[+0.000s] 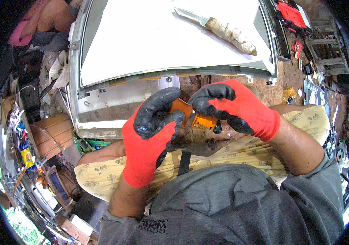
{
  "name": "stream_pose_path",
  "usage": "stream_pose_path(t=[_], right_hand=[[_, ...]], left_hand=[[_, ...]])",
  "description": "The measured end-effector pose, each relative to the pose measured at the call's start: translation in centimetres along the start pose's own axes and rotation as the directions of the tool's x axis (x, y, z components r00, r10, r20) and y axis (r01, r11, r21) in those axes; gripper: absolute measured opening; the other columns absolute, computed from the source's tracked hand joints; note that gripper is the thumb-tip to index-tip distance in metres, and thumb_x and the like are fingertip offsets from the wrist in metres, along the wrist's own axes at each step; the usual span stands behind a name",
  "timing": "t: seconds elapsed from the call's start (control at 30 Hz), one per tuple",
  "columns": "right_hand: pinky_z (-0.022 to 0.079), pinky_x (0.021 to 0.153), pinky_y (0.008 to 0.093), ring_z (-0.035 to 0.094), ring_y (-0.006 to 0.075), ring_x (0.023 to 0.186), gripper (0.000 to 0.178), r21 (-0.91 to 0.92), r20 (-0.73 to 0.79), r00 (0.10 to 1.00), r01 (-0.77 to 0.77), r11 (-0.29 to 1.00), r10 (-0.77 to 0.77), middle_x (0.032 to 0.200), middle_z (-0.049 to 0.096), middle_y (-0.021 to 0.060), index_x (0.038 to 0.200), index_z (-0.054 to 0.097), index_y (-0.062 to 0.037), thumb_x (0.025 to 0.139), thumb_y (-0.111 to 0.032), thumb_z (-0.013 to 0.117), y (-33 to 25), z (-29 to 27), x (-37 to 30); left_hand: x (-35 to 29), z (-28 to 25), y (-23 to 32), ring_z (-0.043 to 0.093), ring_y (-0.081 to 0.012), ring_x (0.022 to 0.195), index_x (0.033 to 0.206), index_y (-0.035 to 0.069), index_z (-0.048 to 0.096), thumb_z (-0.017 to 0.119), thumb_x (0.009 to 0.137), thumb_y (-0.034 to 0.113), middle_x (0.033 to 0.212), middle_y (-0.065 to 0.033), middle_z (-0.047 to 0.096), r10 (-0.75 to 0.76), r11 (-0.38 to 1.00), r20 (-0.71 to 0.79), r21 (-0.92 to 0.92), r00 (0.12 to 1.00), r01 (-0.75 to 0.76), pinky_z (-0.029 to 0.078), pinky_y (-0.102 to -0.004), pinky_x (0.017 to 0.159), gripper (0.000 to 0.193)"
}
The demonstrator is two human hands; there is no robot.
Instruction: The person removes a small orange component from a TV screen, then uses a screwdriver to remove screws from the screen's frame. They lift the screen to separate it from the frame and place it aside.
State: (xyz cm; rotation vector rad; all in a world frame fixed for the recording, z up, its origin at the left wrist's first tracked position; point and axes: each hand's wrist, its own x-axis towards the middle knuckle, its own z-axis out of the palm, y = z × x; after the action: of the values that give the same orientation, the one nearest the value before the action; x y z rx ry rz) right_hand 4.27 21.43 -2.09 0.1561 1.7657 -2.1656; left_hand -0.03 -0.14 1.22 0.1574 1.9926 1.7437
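Note:
My left hand (148,130), in a red glove with black-coated palm and fingers, pinches a brownish-orange thin film piece (181,109) between thumb and fingers. My right hand (239,108), gloved the same way, has its fingers curled around a brighter orange piece (203,122) with fine parallel lines, like a flexible ribbon circuit. The two pieces almost meet in front of my lap; whether they are joined I cannot tell. Beyond my hands, a knife (223,32) with a wrapped, dirty handle lies on the white sheet (141,41) in a metal-framed panel (73,73).
Another person (54,20) sits at the far left. A wooden-looking brown box (52,134) and piled scrap crowd the left side. On the right are a red case (292,16), a small wooden ladder (327,49) and scattered scraps on the brown floor.

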Motion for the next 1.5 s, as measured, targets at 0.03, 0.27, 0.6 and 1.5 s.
stream_pose_path(t=[0.03,0.27,0.6,1.5], right_hand=[[0.049,0.075,0.0273,0.059,0.0094,0.079,0.023,0.004,-0.004,1.0,0.009,1.0,-0.009,0.085,0.069,0.0034,0.103,0.069,-0.001,0.089,-0.017,0.061,0.1,0.0,0.0],[0.049,0.078,0.0272,0.059,0.0084,0.083,0.023,0.055,0.003,1.0,-0.016,0.998,0.015,0.088,0.07,0.0033,0.104,0.07,-0.0014,0.09,-0.018,0.062,0.2,0.0,-0.1],[0.049,0.081,0.0256,0.06,0.0088,0.09,0.028,-0.096,0.092,0.996,0.0,0.995,0.009,0.101,0.069,0.0021,0.116,0.066,-0.0023,0.09,-0.013,0.063,0.5,-0.4,0.5],[0.049,0.081,0.0253,0.059,0.0087,0.091,0.036,0.064,0.149,0.989,-0.011,0.998,0.001,0.102,0.069,0.0033,0.118,0.065,0.0012,0.09,-0.021,0.062,0.6,-0.4,0.3]], left_hand=[[0.0,0.1,0.1,0.059,-0.0176,0.109,0.123,-0.005,0.057,0.069,0.078,-0.007,0.119,-0.0122,0.063,-0.006,1.0,-0.013,0.008,1.0,0.006,0.048,-0.0311,0.096,0.046],[-0.3,0.2,0.3,0.061,-0.018,0.105,0.118,-0.006,0.059,0.07,0.077,-0.009,0.115,-0.0135,0.064,-0.055,0.994,-0.094,-0.104,0.994,0.045,0.05,-0.0306,0.092,0.042],[-0.1,0.6,0.6,0.054,-0.003,0.067,0.115,-0.003,0.063,0.07,0.079,-0.009,0.093,-0.0061,0.067,-0.094,0.992,-0.172,-0.095,0.981,0.079,0.042,-0.0165,0.058,0.037],[-0.4,0.0,-0.4,0.06,-0.0128,0.098,0.116,-0.002,0.063,0.075,0.077,-0.005,0.11,-0.0082,0.066,0.029,0.999,-0.122,0.022,0.992,-0.027,0.049,-0.0273,0.086,0.041]])
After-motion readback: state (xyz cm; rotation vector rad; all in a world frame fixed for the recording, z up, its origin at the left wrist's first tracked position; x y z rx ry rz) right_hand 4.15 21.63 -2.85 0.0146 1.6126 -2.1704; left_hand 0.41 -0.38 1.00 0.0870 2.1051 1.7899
